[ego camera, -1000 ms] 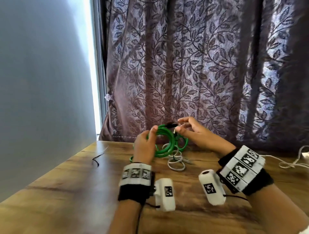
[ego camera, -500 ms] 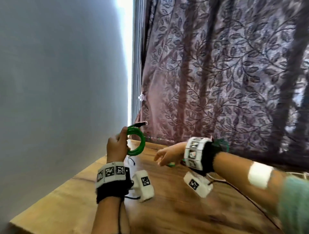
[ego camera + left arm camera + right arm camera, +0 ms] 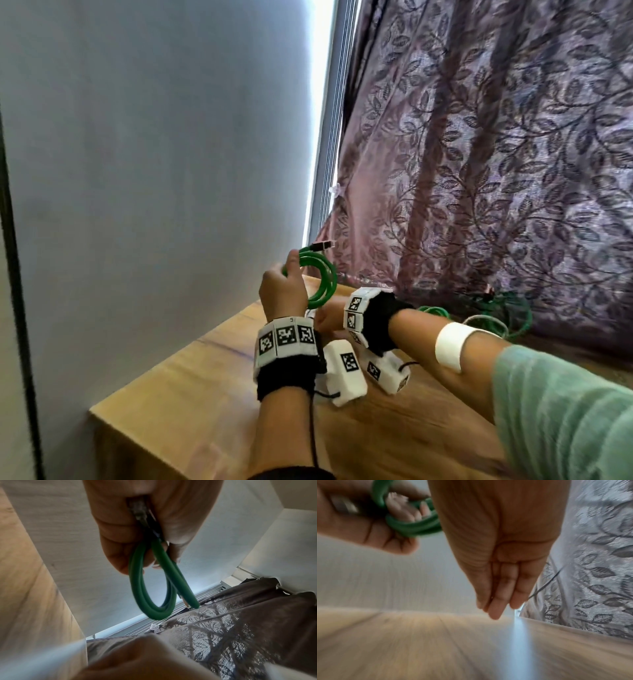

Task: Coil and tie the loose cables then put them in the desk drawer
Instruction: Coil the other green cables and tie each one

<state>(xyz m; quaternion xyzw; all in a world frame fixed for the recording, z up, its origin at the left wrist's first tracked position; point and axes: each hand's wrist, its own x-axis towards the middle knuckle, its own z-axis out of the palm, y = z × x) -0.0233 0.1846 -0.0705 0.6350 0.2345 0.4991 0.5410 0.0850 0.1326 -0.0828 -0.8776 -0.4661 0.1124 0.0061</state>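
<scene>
A: What is being held in the middle of the head view?

B: A green cable (image 3: 318, 274) wound into round loops is gripped by the left hand (image 3: 282, 291). The fingers are curled tight round the loops, and a dark plug (image 3: 322, 245) sticks out at the top. The coil is held up above the wooden desk (image 3: 212, 387), near the wall.

A: And the right hand (image 3: 496, 547)?

B: Nothing is held by it. In the right wrist view the fingers (image 3: 498, 595) are seen straight and close together, pointing down at the desk, lower in the frame. A thin dark wire (image 3: 544, 585) is seen just beside them, by the curtain. Whether it is touched cannot be told.

A: What should be done to do this step well?

B: It looks like a tie is being reached for. The loops should be kept squeezed so they are not sprung open. The tie should be wrapped across all the loops and pulled snug.

A: How do the things feel, probably?

B: The cable looks smooth, rubbery and bendy. The desk looks hard, with wood lines. The curtain (image 3: 496, 171) looks soft, with leaf shapes. More green cable (image 3: 493, 311) is lying loose at the right, by the curtain. No drawer is seen.
</scene>
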